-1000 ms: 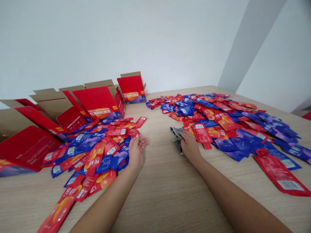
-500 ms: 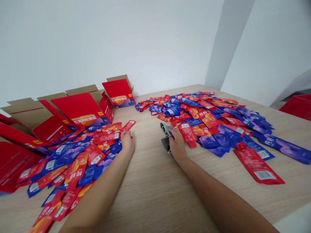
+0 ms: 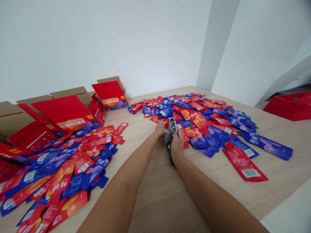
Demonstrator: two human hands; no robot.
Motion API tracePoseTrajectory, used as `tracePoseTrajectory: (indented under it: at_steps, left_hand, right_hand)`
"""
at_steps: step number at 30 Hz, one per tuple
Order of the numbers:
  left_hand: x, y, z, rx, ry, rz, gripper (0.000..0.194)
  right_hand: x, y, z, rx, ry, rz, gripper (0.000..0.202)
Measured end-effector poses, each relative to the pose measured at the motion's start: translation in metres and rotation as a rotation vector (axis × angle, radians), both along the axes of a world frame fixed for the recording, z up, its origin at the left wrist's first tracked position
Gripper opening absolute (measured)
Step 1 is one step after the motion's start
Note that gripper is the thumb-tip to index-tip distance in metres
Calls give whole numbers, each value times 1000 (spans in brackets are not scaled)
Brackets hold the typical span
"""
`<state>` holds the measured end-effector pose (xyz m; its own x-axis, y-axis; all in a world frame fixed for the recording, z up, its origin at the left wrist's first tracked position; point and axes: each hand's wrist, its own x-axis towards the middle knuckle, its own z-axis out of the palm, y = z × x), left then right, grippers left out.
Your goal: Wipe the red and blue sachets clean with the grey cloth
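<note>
My right hand (image 3: 177, 144) is closed round a crumpled grey cloth (image 3: 168, 139), held just above the wooden table at the near edge of the right-hand pile. Right beside it is my left hand (image 3: 160, 129), whose fingertips go behind the cloth next to a bit of red sachet. Whether those fingers grip anything is hidden. The right pile of red and blue sachets (image 3: 194, 115) spreads out beyond and to the right of both hands. A second heap of sachets (image 3: 65, 161) lies on the left.
Open red cartons (image 3: 65, 113) with brown insides line the left side behind the left heap. Another carton (image 3: 110, 95) stands near the wall. One red sachet (image 3: 244, 161) lies apart at the right. A red container (image 3: 289, 105) shows beyond the table (image 3: 145, 207).
My left hand has left the left heap and moved right to the grey cloth and right pile. My right hand still holds the cloth. The whole view has shifted slightly to the right.
</note>
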<state>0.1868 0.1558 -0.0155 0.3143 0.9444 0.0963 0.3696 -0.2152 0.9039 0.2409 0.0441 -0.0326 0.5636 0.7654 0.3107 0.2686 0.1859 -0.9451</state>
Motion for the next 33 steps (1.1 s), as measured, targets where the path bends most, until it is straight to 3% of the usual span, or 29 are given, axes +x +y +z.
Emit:
tracePoseTrajectory:
  at_steps: [3,6,12,15,19,21,24,26,33]
  left_hand:
    - [-4,-4,0,-17,61,63,23]
    - [-23,-17,-1,-62,87,107,23]
    - [-97,-68,6,-251,51,96,17]
    - [-135,-100,10,-341,13,77,18]
    - [-166,-140,7,-430,-160,65,11]
    - [-171,-152,3,-435,-214,100,6]
    - [-172,-160,0,-476,-233,118,9]
    - [-171,-160,1,-517,-246,87,4]
    - [-166,-155,1,-589,-288,55,18]
  right_hand:
    - [1,1,-3,-12,-32,21,47]
    - [0,-1,0,6,23,11,43]
    - [-7,-9,12,8,16,89,37]
    - [-18,-21,19,23,-190,234,38]
    - [-49,-52,29,6,-698,562,47]
    - [-66,-69,31,-22,-891,670,51]
    - [-80,-81,30,-108,-1037,684,52]
    - [-79,-78,28,-163,-1085,655,51]
    - [-64,-55,23,-198,-1143,517,47]
